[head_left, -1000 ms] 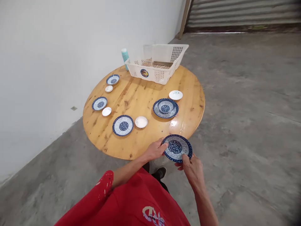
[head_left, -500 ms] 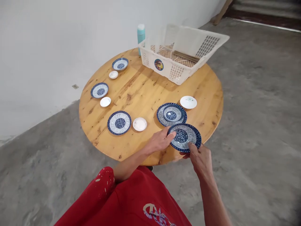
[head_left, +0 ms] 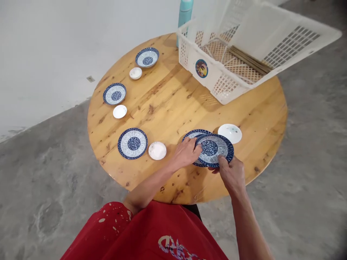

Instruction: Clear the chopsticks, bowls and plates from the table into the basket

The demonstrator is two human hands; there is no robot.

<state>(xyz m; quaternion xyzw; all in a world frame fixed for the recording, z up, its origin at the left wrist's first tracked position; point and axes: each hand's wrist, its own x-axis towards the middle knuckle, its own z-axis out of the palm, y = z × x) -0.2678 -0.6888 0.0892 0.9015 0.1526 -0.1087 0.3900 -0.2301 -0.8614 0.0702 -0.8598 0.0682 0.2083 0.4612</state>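
Observation:
A blue-and-white patterned plate [head_left: 217, 146] is raised above the table's near right side, its face tilted toward me. My right hand [head_left: 232, 173] grips its lower right rim, thumb on top and fingers beneath. At the left rim is my left hand [head_left: 187, 152], closed, with its thumb against the plate's edge. Below the held plate lies another blue-rimmed plate [head_left: 193, 134], largely covered by the held one and my left hand. A small white bowl [head_left: 230, 133] stands just beyond, to the right.
Blue-and-white dishes, including a plate [head_left: 133, 143], sit along the left of the round wooden table [head_left: 168, 108], with small white dishes [head_left: 157, 150] beside them. A white plastic basket [head_left: 219, 77] holding thin sticks [head_left: 249, 60] and a teal bottle [head_left: 185, 14] stand at the back.
The held plate has moved forward over the lower plate, hiding the small patterned bowl there. My left hand has shifted forward with curled fingers. The view has moved closer to the table.

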